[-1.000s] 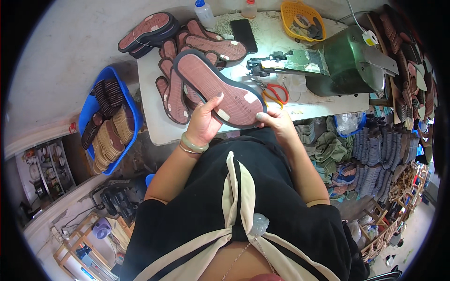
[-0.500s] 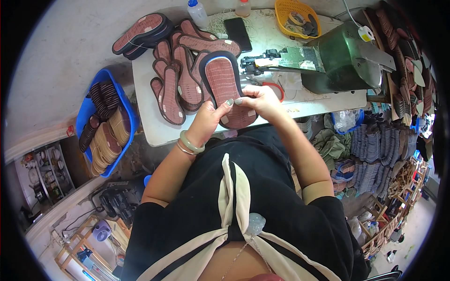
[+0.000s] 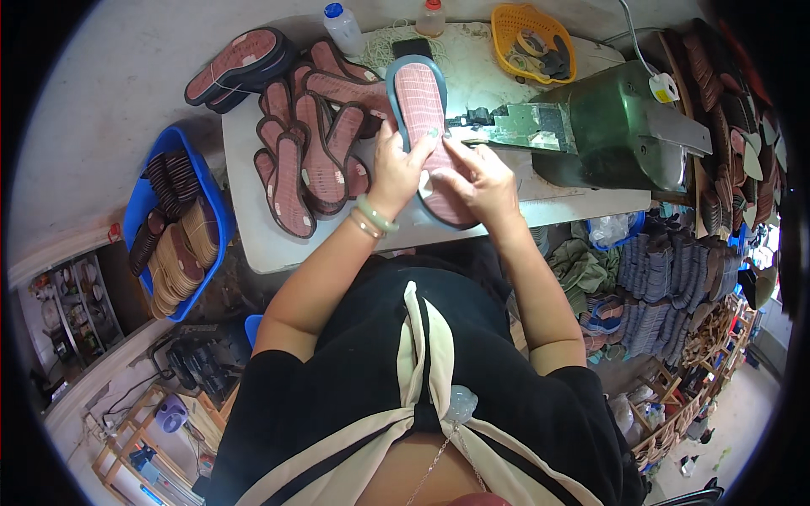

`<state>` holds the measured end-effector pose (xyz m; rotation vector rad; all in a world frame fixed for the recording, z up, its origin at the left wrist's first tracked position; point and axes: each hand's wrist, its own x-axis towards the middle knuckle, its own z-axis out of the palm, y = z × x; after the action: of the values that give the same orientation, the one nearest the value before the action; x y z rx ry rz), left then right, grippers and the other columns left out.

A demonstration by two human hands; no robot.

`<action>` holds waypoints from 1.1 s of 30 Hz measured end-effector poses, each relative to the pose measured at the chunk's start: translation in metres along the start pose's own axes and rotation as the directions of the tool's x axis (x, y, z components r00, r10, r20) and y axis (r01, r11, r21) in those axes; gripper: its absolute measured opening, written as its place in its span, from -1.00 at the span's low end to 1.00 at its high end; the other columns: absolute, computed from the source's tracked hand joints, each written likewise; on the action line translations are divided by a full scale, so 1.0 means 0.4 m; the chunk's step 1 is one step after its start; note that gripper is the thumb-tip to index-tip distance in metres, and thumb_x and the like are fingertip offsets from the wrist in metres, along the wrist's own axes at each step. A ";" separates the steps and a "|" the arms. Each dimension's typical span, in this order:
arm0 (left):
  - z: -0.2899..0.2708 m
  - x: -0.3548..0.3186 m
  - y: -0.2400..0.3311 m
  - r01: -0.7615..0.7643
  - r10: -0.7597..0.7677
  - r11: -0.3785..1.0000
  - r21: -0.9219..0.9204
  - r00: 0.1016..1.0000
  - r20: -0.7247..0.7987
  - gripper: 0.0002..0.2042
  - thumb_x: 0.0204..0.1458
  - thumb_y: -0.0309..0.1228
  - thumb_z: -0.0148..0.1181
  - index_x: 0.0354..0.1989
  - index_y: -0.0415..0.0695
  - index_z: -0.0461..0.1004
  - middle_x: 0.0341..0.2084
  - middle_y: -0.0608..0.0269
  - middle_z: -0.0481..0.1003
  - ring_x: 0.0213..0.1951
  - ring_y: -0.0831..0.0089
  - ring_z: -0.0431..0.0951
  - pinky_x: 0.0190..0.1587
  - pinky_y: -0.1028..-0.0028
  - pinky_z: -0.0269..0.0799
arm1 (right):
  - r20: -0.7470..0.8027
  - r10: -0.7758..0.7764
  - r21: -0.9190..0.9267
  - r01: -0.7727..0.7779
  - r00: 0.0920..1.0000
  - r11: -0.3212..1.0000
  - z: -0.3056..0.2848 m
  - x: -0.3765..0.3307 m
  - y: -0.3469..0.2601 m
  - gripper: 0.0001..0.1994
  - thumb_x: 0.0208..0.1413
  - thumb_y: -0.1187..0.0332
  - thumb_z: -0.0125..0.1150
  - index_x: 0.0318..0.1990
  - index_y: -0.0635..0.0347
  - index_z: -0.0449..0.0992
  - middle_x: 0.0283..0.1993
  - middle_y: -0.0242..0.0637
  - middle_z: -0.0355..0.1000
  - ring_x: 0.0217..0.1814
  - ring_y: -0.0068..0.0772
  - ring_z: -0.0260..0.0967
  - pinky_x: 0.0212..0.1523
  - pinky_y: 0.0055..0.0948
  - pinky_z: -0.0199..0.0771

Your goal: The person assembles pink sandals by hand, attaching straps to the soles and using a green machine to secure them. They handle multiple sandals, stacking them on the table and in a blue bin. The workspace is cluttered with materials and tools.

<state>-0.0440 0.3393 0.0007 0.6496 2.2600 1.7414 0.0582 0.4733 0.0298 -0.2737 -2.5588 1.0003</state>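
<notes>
A shoe sole with a reddish woven-look face and a dark rim is held up over the table's front edge. My left hand grips its left side, thumb laid across the face. On the opposite edge, my right hand pinches the sole with thumb and fingers. Left of my hands lies a loose pile of similar reddish soles on the white table. Just beyond the held sole is the narrow arm of a green sewing machine. Part of a black phone shows behind the sole's tip.
A tied bundle of soles sits at the table's far left corner. Bottles and a yellow basket stand at the back. A blue bin of soles is at left; stacked grey pieces are at right.
The sole has moved slightly right and away from me, and is turned more edge-on. My left hand has shifted up along its side, and my right hand has moved down its edge.
</notes>
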 end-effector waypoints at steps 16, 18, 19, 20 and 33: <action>0.049 0.145 -0.011 0.436 -0.396 0.783 -0.443 0.899 0.187 -0.74 0.09 -0.32 0.18 -0.26 -0.31 0.57 -0.50 0.26 0.57 -0.45 0.62 0.49 -0.34 0.53 0.40 | 0.592 0.300 0.781 -0.625 0.748 0.016 0.061 -0.095 0.058 -0.74 0.24 0.24 0.09 -0.18 0.32 0.46 -0.39 -0.22 0.48 -0.37 -0.38 0.49 -0.36 -0.47 0.47; 0.029 0.164 -0.054 0.415 -0.351 0.848 -0.330 0.906 0.236 -0.58 0.07 -0.17 0.21 -0.10 -0.34 0.51 -0.25 0.02 0.57 -0.16 0.41 0.55 -0.09 0.41 0.42 | 0.587 0.289 0.775 -0.628 0.757 0.072 0.069 -0.083 0.065 -0.75 0.24 0.25 0.08 -0.18 0.31 0.45 -0.42 -0.26 0.46 -0.43 -0.44 0.45 -0.43 -0.51 0.44; 0.024 0.186 -0.066 0.147 -0.146 0.989 0.000 0.986 0.078 -0.49 0.05 -0.10 0.21 -0.02 -0.35 0.46 -0.13 -0.06 0.50 -0.01 0.30 0.44 0.04 0.34 0.32 | 0.583 0.287 0.771 -0.629 0.760 0.102 0.072 -0.079 0.067 -0.76 0.24 0.26 0.07 -0.18 0.30 0.45 -0.44 -0.28 0.45 -0.46 -0.47 0.44 -0.46 -0.53 0.43; 0.021 0.206 -0.077 -0.109 0.114 0.926 0.362 0.993 0.007 -0.39 0.03 -0.04 0.22 0.05 -0.36 0.40 -0.01 -0.15 0.43 0.14 0.20 0.34 0.16 0.26 0.22 | 0.559 0.320 0.781 -0.615 0.765 0.105 0.075 -0.074 0.061 -0.76 0.24 0.26 0.08 -0.18 0.30 0.45 -0.45 -0.29 0.44 -0.47 -0.50 0.42 -0.48 -0.56 0.41; -0.048 0.369 0.098 -0.426 -0.139 0.825 0.372 0.485 0.864 -0.59 -0.02 -0.21 0.30 0.00 -0.09 0.50 -0.32 0.00 0.57 -0.15 0.11 0.54 -0.05 0.29 0.42 | 0.499 0.557 0.731 -0.667 0.664 0.141 0.060 0.023 0.012 -0.66 0.23 0.12 0.12 -0.38 0.25 0.50 -0.62 -0.35 0.42 -0.71 -0.64 0.26 -0.65 -0.67 0.20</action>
<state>-0.1739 0.3995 0.0577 1.4805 1.8562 0.4225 0.0400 0.4649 0.0127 -1.0272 -1.4878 2.5712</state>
